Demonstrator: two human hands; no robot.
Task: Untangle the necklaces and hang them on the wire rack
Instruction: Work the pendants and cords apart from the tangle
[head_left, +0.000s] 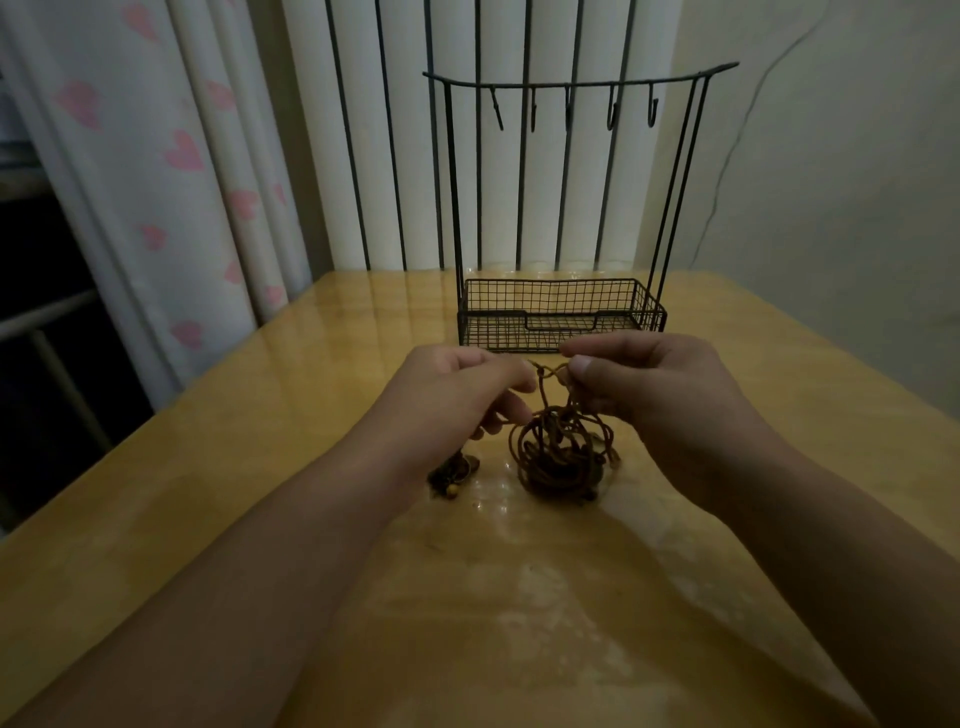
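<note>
Untangling step — left hand (457, 384) and right hand (639, 384) each pinch cord of the necklaces (558, 452) before the rack (566, 208); next, gently tease loops apart — hooks bare

Two hands are up over a shiny yellow table (208, 467). The left hand (457, 395) and the right hand (644, 384) each pinch a brown cord (545, 370) that runs between them. Below the hands, a messy ball of brown necklaces (558, 460) hangs down and rests on the table. Under the left hand lie some small beads (451, 480). Just behind the hands stands a black wire rack (561, 312) with a basket at the bottom. Its hooks (612, 111) are high above the hands.
</note>
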